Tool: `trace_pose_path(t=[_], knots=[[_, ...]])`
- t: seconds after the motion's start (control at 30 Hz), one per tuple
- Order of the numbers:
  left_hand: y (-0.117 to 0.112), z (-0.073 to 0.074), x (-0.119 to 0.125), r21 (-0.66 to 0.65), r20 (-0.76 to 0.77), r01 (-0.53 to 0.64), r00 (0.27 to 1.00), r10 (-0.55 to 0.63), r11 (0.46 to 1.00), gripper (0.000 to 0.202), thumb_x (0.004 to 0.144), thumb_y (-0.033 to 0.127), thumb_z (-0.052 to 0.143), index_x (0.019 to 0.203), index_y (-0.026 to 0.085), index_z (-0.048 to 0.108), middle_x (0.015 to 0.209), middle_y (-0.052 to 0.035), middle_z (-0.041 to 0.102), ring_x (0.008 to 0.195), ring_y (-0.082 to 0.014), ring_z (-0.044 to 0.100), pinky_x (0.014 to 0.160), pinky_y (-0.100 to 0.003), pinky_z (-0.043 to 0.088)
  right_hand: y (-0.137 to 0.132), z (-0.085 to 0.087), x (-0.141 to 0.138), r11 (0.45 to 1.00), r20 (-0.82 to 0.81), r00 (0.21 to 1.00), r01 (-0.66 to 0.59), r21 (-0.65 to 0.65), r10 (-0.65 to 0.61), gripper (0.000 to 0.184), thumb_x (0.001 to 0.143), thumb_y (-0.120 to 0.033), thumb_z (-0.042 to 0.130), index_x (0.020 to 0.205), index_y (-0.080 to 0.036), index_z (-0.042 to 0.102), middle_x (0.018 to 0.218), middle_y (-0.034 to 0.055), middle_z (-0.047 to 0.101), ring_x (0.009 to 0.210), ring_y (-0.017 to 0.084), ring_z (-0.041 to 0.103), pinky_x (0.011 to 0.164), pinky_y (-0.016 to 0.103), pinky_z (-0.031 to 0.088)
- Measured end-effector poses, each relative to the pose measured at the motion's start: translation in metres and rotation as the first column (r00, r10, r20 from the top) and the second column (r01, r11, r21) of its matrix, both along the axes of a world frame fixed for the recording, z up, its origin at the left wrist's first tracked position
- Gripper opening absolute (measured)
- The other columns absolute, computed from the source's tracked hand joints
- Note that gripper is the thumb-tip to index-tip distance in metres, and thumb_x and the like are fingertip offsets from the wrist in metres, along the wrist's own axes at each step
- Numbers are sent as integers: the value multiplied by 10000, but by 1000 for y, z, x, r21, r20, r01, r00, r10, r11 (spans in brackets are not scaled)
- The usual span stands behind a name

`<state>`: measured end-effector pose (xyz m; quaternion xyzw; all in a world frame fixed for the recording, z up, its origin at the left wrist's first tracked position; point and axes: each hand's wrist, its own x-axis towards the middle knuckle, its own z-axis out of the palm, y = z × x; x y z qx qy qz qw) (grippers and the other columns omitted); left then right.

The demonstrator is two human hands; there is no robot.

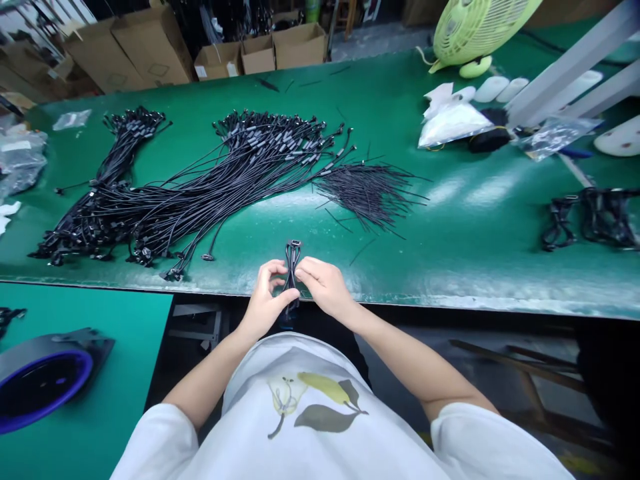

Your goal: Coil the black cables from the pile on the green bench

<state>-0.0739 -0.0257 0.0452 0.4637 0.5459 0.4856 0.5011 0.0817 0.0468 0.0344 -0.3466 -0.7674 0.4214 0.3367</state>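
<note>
Head view, folded cable: we see a black folded cable (pixel 292 253) at the near edge of the green table (pixel 475 260), its metal-ended plug towards 12 o'clock.
Left hand: from 7 o'clock our left hand (pixel 267 299) curls round the fold, thumb laid across its lower part.
Right hand: from 4 o'clock our right hand (pixel 324 283) pinches the fold's other side, so both are closed on the same cable; the fingertips show small, so we may be misjudging the exact contact.
Loops: we judge that they could spring apart if either pinch slackens, as no tie can be made out round them.
Table edge: being so near it, a slipped cable could drop towards our lap.
Thin black strips: at 1 to 2 o'clock the loose heap (pixel 370 190) spreads wide; a careless sweep might scatter it, or lift several at once.
Long cables: at 10 o'clock the big bundle (pixel 210 193) overlaps itself, so pulling one cable could snag its neighbours.
Grey sleeves: the bands (pixel 257 140) on those cables may carry print, but we can read none.
Cartons: towards 12 o'clock, one small carton (pixel 219 53) bears white labels too small for us to read; at 11, a larger carton (pixel 155 47) shows a diamond mark.
Fan: at 1 o'clock the yellow-green fan (pixel 475 33) shows us no legible brand.
Shirt: at 6 o'clock the fruit-and-leaf print (pixel 325 417) has no lettering we can find.
</note>
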Motion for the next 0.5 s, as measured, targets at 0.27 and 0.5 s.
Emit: trace_pose_path(t=[0.27,0.5], knots=[[-4,-6,16,128,-157,135,981,-114,983,513,916,476,504,1327,169,506,1436,-134,491,1360,-263,407,1158,-376,254,-10,-6,-2,521,-489,869,-450,-725,69,408,798,-531,587,646,-203,399,516,-100,251,423,46,110,414,208,130],[4,0,16,-82,326,-79,940,101,994,331,859,505,602,954,190,564,651,25,581,592,-113,571,651,-250,485,-2,-8,21,731,-224,959,-278,-623,174,405,819,-550,599,695,-168,548,588,-35,466,489,62,351,448,191,282]])
